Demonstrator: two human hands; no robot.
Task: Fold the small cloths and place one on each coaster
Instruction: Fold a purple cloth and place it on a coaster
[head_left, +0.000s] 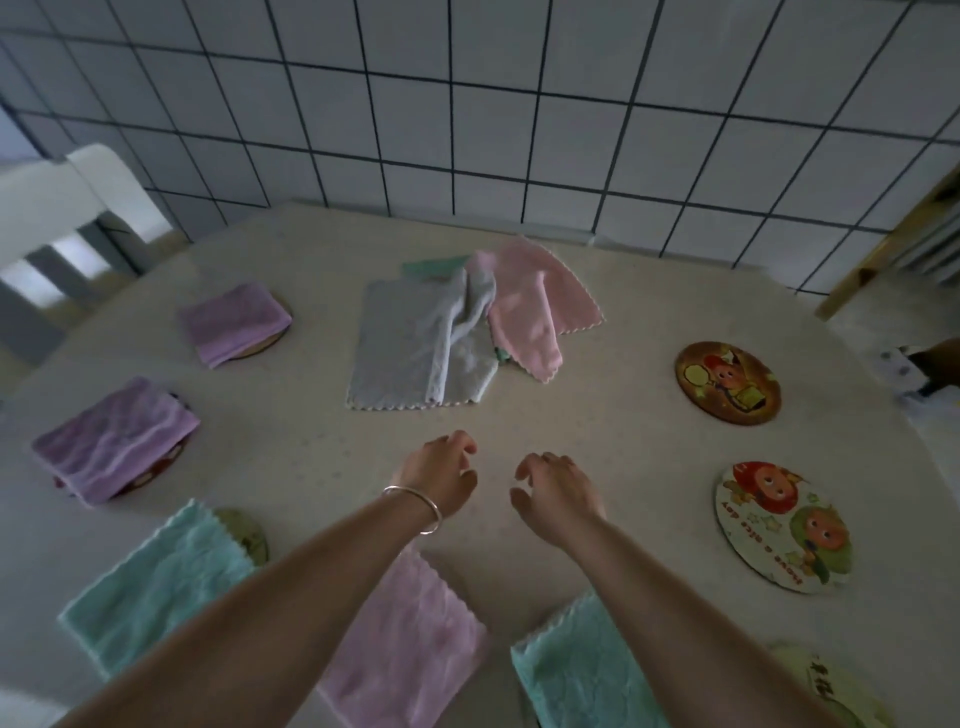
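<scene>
Folded mint terry cloth (582, 670) and folded pink cloth (410, 644) sit nearest you. Your left hand (441, 480) and right hand (553, 491) hover loosely curled, holding nothing. Further out, the unfolded grey cloth (400, 358) lies mid-table, two bare round cartoon coasters (727, 382) to its right.

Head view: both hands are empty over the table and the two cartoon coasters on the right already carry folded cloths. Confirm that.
Not quite. In the head view the left hand and right hand are empty, but the far coaster and the near coaster are bare.
</scene>
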